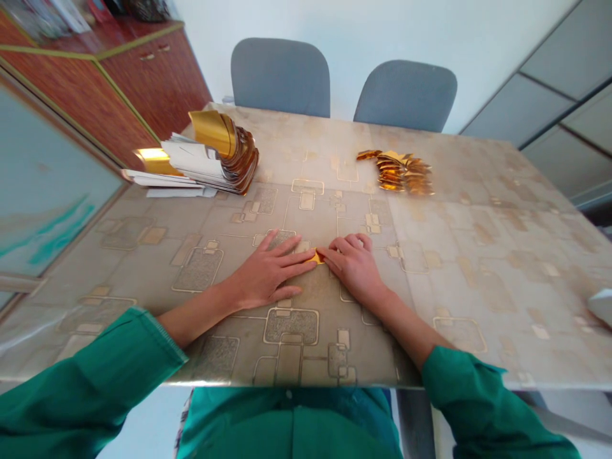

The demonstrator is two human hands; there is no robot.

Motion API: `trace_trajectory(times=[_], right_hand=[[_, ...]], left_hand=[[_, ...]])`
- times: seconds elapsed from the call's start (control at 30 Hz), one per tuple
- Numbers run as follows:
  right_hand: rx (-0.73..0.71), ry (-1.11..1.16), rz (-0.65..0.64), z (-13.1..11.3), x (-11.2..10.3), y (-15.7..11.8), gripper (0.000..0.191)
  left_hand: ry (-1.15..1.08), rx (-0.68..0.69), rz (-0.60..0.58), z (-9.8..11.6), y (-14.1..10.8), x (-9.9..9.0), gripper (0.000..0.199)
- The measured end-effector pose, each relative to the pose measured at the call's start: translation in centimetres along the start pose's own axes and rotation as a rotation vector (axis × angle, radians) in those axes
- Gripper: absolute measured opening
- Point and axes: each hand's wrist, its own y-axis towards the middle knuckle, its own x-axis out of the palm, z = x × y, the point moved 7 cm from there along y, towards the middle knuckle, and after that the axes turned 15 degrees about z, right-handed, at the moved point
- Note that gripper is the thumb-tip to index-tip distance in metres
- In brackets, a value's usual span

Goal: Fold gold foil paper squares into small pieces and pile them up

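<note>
A person in green sleeves sits at a patterned worktop (296, 373), both bare hands meeting near its middle. Between them lies a small gold piece (316, 257), flat on the surface and partly covered by the fingers.

Judging by how things lie, the work is partway along. At the far right, a cluster of small gold pieces (402, 173) looks already folded and set aside. At the far left, a thick stack of gold sheets (239, 159), with white faces showing on its left side, appears to be what is left to do. The piece in the middle seems to be in hand but not yet finished.

The left hand (268, 274) lies palm down with its fingers spread apart; two fingertips reach the gold piece's left edge and rest on it. The right hand (352, 262) is more curled, its leading fingers drawn together at the piece's right edge. Whether they pinch it or only press down, I cannot tell. The gold shows in the narrow gap between the two sets of fingertips.
</note>
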Motion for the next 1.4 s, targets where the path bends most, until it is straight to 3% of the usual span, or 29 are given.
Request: trace_trajectory(times=[0.17, 0.33, 0.57, 0.73, 0.93, 1.07, 1.2, 1.4], right_hand=[[-0.017, -0.067, 0.000, -0.7, -0.3, -0.1, 0.021], [-0.023, -0.038, -0.017, -0.7, -0.2, -0.2, 0.025], [-0.154, -0.006, -0.026, -1.2, 0.6, -0.5, 0.027], [-0.069, 0.059, -0.053, -0.3, 0.5, -0.2, 0.027], [0.082, 0.204, -0.084, 1.9, 0.0, -0.4, 0.027], [0.089, 0.207, -0.085, 2.2, -0.1, -0.5, 0.027], [0.088, 0.211, -0.085, 2.1, -0.1, -0.5, 0.028], [0.041, 0.213, -0.043, 1.9, -0.5, -0.4, 0.024]], left_hand=[[0.076, 0.004, 0.065, 0.4, -0.5, -0.7, 0.045], [0.075, 0.000, 0.030, 0.2, -0.7, -0.5, 0.045], [0.119, 0.047, 0.088, 0.8, -0.7, -0.8, 0.043], [0.151, 0.103, 0.184, 1.6, -1.1, -1.3, 0.033], [0.091, 0.038, 0.186, 0.9, -1.1, -1.6, 0.031], [0.143, 0.066, 0.210, 1.8, 0.0, -1.3, 0.028], [0.164, 0.083, 0.157, 2.4, 0.7, -0.7, 0.029], [0.049, -0.022, 0.160, 1.2, 0.1, -0.9, 0.029]])
